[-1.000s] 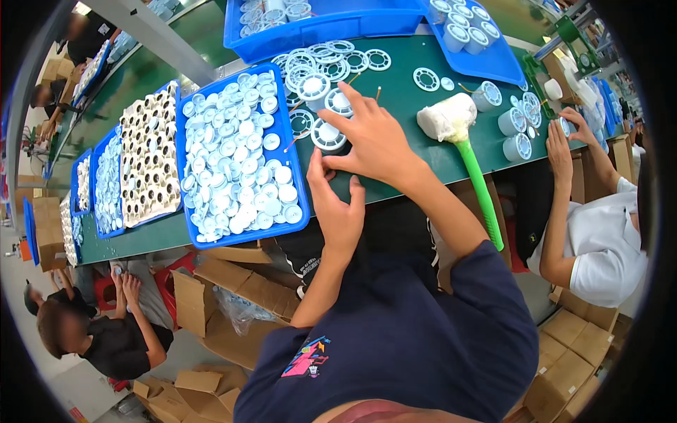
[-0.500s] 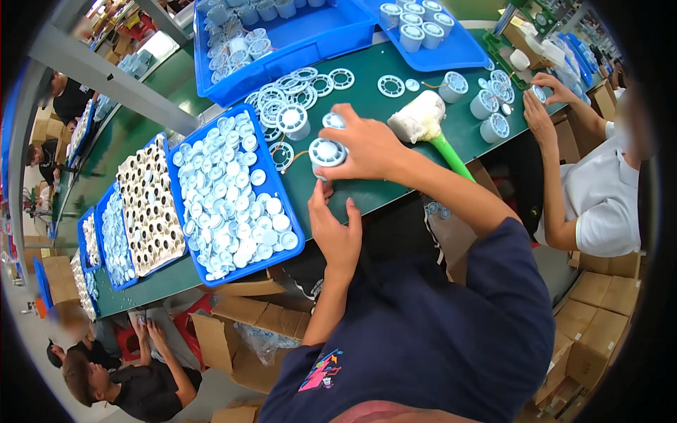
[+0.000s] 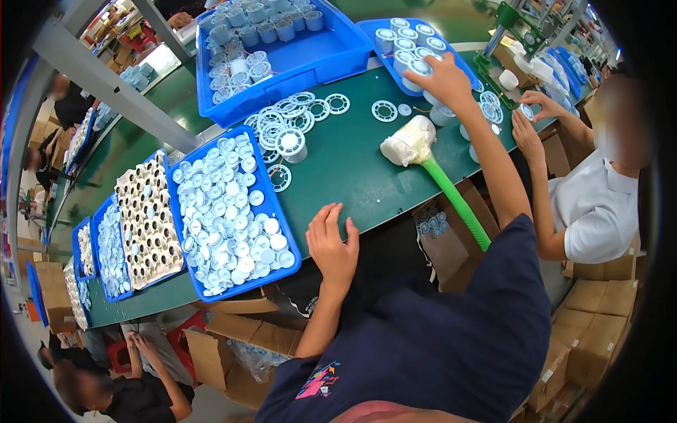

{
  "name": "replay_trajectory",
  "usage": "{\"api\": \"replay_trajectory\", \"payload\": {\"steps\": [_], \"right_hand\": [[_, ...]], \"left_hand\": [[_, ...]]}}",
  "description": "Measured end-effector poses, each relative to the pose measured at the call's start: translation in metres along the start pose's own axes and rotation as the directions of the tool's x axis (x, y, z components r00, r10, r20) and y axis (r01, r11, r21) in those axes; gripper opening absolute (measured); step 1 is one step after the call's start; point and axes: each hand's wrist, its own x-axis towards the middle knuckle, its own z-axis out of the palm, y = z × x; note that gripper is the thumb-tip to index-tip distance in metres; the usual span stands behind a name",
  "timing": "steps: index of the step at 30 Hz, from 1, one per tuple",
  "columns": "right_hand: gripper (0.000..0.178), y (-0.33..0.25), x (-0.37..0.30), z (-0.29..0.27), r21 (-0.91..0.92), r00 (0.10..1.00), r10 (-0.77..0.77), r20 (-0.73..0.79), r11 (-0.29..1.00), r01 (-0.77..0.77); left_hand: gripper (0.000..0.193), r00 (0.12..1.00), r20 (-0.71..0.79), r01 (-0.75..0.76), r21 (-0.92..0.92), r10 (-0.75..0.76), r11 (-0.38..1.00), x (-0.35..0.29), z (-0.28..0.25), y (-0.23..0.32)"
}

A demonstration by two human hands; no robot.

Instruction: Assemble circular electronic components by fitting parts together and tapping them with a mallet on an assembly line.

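At the far right of the bench, my right hand [image 3: 446,83] is closed around a pale-blue cylindrical housing [image 3: 417,72] with a slotted ring top. That housing is at the near side of a blue tray [image 3: 462,62] bearing several similar ones. My left hand [image 3: 333,243] is open and empty, with its fingers stretched out at the bench's near edge. Between the hands lies a mallet [image 3: 409,144] with a whitish, worn head and a green handle. Another housing [image 3: 292,146] with a ring on top stands beside a pile of flat slotted rings [image 3: 285,116].
A blue tray of small round caps [image 3: 233,211] lies left of my left hand. Behind the rings stands a deep blue bin [image 3: 303,81], partly filled with housings. A co-worker [image 3: 596,197] sits at right, near a green press [image 3: 497,49]. Open cardboard boxes [image 3: 247,352] are below the bench.
My right hand has carried the housing from in front of me to the far-right tray. My left hand has come away from it and lies lower, fingers stretched. The mallet's handle is now uncovered.
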Motion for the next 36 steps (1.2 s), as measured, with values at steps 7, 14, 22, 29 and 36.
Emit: {"api": "replay_trajectory", "payload": {"steps": [7, 14, 22, 29, 36], "right_hand": [[0.087, 0.003, 0.048, 0.031, -0.155, 0.982, -0.002, 0.189, 0.987, 0.032], [0.085, 0.001, 0.068, 0.081, -0.066, 0.998, 0.042, 0.056, 0.997, -0.038], [0.093, -0.037, 0.074, 0.065, -0.298, 0.993, 0.088, 0.084, 0.953, -0.059], [0.067, -0.177, -0.048, -0.006, 0.296, 0.740, -0.673, -0.009, 0.705, 0.645], [0.055, -0.225, -0.093, 0.058, 0.373, 0.597, -0.801, 0.043, 0.567, 0.735]], "left_hand": [[0.033, 0.999, -0.015, 0.040, 0.012, -0.040, 0.999, 0.001, 0.001, 0.002], [0.030, 0.999, -0.019, 0.033, 0.026, -0.033, 0.999, 0.001, 0.005, 0.001], [0.029, 0.994, -0.061, 0.095, 0.024, -0.093, 0.995, 0.004, 0.004, 0.005], [0.028, 0.995, -0.029, 0.102, 0.081, -0.099, 0.992, 0.004, 0.004, 0.004], [0.024, 0.995, -0.021, 0.094, -0.009, -0.094, 0.996, 0.005, 0.003, 0.006]]}}
